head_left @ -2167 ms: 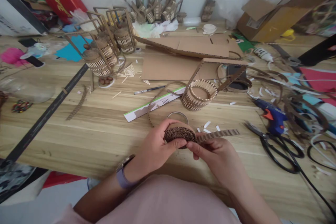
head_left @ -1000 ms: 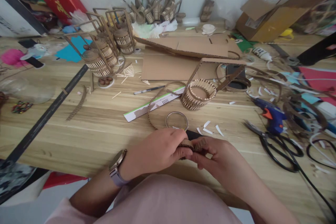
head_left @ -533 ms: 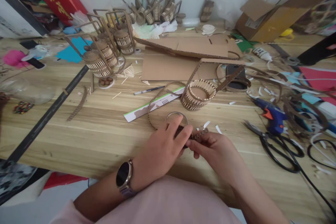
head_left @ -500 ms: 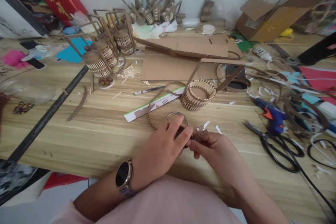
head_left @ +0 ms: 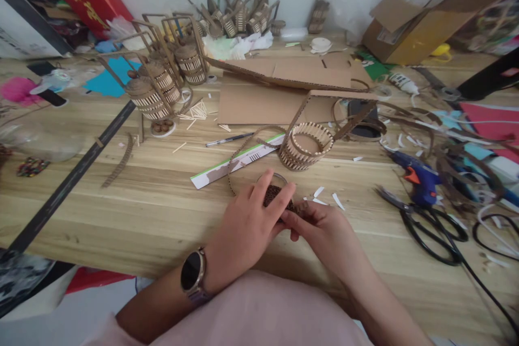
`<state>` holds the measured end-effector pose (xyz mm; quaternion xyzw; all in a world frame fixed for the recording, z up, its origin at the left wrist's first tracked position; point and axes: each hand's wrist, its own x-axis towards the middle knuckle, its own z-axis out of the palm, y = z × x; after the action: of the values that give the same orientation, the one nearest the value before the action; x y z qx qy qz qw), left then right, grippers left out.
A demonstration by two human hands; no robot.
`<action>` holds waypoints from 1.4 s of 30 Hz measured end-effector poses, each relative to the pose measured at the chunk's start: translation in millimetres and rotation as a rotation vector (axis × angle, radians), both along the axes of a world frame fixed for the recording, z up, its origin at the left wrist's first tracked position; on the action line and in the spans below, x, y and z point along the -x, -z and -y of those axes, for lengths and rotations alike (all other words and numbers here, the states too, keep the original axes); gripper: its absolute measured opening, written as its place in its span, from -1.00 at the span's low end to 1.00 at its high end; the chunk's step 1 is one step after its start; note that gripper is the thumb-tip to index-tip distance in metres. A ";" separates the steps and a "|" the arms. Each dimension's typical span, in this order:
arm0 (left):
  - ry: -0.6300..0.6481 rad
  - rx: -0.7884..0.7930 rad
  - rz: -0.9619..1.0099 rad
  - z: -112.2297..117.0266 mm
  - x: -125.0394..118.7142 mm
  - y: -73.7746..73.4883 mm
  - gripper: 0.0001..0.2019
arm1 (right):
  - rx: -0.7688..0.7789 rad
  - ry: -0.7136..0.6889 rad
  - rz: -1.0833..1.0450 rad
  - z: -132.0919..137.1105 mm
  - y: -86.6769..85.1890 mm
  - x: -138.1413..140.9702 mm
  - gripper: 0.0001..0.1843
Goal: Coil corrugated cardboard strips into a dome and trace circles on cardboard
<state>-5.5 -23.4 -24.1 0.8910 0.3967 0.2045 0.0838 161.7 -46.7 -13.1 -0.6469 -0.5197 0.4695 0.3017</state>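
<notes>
A dark brown coil of corrugated cardboard strip (head_left: pixel 272 195) lies beneath the fingers of my left hand (head_left: pixel 243 232), which are wrapped over its top and near side. My right hand (head_left: pixel 324 232) is closed, its thumb and fingers pinching the strip at the coil's right edge. A short ridged piece pokes out above those fingers. A thin rim (head_left: pixel 279 176) shows just behind the coil, mostly covered. From the left hand a narrow cardboard strip (head_left: pixel 229 170) curves up toward a small basket (head_left: pixel 306 154) of light sticks with a tall cardboard handle.
Scissors (head_left: pixel 424 227) and a blue glue gun (head_left: pixel 421 178) lie at right, beside tangled strips. A printed card strip (head_left: pixel 237 162) and a pen (head_left: pixel 229 139) lie beyond my hands. Cardboard sheets (head_left: pixel 259 102) are behind; several finished baskets (head_left: pixel 148 98) stand at back left.
The fingers of my left hand have shifted, so more of the coil's top shows. My right hand has drawn slightly left, closer against the coil, and less of the ridged end sticks out.
</notes>
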 end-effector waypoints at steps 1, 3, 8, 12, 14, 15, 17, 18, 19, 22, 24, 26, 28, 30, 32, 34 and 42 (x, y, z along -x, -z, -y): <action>-0.017 0.021 -0.007 0.9 -0.4 0.8 -0.46 | 0.007 0.002 -0.003 -0.2 0.6 1.1 -0.62; -0.002 0.038 -0.016 1.8 0.2 2.0 -0.51 | 0.010 -0.002 -0.002 -1.0 0.1 2.0 -0.63; 0.088 0.001 -0.040 0.6 3.2 2.2 -0.53 | 0.013 -0.057 -0.025 -3.6 -6.8 0.6 -0.73; 0.093 0.019 0.040 0.4 2.4 1.4 -0.40 | 0.026 -0.037 -0.009 -0.8 -4.3 4.6 -0.72; 0.077 0.068 0.096 0.2 4.8 1.7 -0.34 | 0.044 -0.044 -0.056 2.1 0.2 5.6 -0.74; 0.064 0.108 0.124 -0.2 7.6 2.0 -0.34 | 0.048 -0.052 -0.098 3.3 2.6 4.6 -0.75; 0.022 0.211 0.170 -1.9 16.7 2.5 -0.38 | 0.027 -0.052 -0.162 4.6 7.6 -2.1 -0.69; -0.004 0.264 0.184 -3.2 22.5 2.6 -0.40 | -0.007 -0.041 -0.146 4.2 10.0 -7.6 -0.64; -0.033 0.310 0.189 -4.6 28.7 2.4 -0.42 | -0.064 -0.029 -0.090 3.3 12.5 -13.8 -0.63; -0.082 0.410 0.183 -8.1 45.5 -0.1 -0.44 | -0.319 -0.061 0.204 -2.5 20.8 -30.3 -0.75; -0.071 0.466 0.184 -8.6 52.1 -3.3 -0.45 | -0.481 -0.169 0.376 -7.2 27.1 -32.5 -0.75; -0.041 0.515 0.172 -7.8 54.4 -7.3 -0.45 | -0.582 -0.298 0.529 -11.6 33.5 -26.2 -0.77; 0.000 0.560 0.133 -6.8 54.0 -11.3 -0.44 | -0.628 -0.383 0.649 -15.7 38.9 -15.6 -0.79; 0.051 0.608 0.073 -6.6 52.4 -14.2 -0.42 | -0.642 -0.413 0.689 -19.6 41.5 -6.3 -0.85; 0.102 0.659 0.006 -7.8 50.7 -15.1 -0.41 | -0.653 -0.423 0.674 -22.9 39.8 -2.3 -0.88; 0.144 0.692 -0.045 -10.4 48.9 -14.2 -0.39 | -0.665 -0.441 0.636 -25.0 34.1 -3.6 -0.87; 0.302 0.683 -0.026 -22.7 42.7 -15.1 -0.29 | -0.677 -0.327 0.389 -26.9 22.1 -25.1 -0.75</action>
<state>-48.2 -0.7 -9.0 0.8626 0.3072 0.0345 0.4005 186.8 -19.7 -35.2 -0.4967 -0.7877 0.1835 0.3149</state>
